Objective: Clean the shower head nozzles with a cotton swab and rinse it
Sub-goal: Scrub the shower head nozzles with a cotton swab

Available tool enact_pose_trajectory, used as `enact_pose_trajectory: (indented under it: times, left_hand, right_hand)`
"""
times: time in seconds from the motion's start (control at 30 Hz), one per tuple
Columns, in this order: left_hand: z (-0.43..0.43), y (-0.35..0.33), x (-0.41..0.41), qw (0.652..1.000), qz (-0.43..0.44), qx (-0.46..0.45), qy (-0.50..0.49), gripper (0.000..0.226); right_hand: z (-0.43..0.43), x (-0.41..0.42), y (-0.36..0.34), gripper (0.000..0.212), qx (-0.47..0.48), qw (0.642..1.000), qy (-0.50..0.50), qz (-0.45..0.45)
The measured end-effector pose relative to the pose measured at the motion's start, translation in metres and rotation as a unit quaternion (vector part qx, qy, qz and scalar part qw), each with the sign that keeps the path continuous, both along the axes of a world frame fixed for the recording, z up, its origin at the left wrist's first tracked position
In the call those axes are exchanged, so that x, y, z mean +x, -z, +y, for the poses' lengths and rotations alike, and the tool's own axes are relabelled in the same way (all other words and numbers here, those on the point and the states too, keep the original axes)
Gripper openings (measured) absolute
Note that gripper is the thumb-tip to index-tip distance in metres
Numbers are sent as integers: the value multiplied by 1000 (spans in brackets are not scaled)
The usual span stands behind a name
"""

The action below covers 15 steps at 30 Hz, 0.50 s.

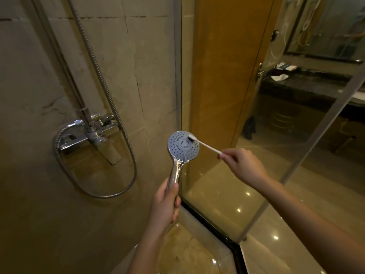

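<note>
the left hand grips the chrome handle of the shower head, fingers and thumb curled round the lower part of the handle, holding it roughly upright with the round spray face turned toward the viewer. the face is pale grey-blue, dotted with rings of small nozzles around a central disc. the right hand pinches one end of the cotton swab between thumb and fingertips; the other fingers are folded in. the swab's white shaft runs up and to the left from the hand, and its cotton tip touches the spray face at the upper right, just inside the rim. both forearms reach in from the lower edge, bare.

behind the shower head stands the edge of a glass shower partition in a metal frame, meeting the beige tiled wall. on that wall, to the left, a chrome mixer tap is mounted, and a ribbed metal hose drops from above, loops down below the tap and curves back up to it. through the glass, a dark countertop with a few white items lies under a framed mirror. the polished floor beyond the glass reflects small points of light.
</note>
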<state>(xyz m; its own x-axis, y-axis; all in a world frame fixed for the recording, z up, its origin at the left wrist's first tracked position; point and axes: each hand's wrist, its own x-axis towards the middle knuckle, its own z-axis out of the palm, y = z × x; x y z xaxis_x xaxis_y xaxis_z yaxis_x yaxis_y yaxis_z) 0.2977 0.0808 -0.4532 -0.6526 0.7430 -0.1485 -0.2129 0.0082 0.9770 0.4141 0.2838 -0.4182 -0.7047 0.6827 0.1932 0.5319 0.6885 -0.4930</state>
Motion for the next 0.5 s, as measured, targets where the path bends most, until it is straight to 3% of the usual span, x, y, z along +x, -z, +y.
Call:
enact_pose_trajectory:
  times: [0.1, 0.23, 0.37, 0.5]
  left_hand:
    - [-1, -5, 0, 1000, 8, 0, -4, 23]
    - [-4, -7, -1, 1000, 27, -6, -7, 24]
    - [-7, -8, -2, 999, 38, -11, -21, 24]
    - [-8, -4, 2, 998, 52, -25, -27, 19]
  right_hand:
    - [-9, -3, 3, 16, 13, 999, -38, -29]
    - [-9, -3, -1, 20, 27, 1000, 2, 3]
    - [-23, -8, -2, 20, 38, 998, -40, -29]
    - [-19, -9, -7, 23, 45, 998, -19, -32]
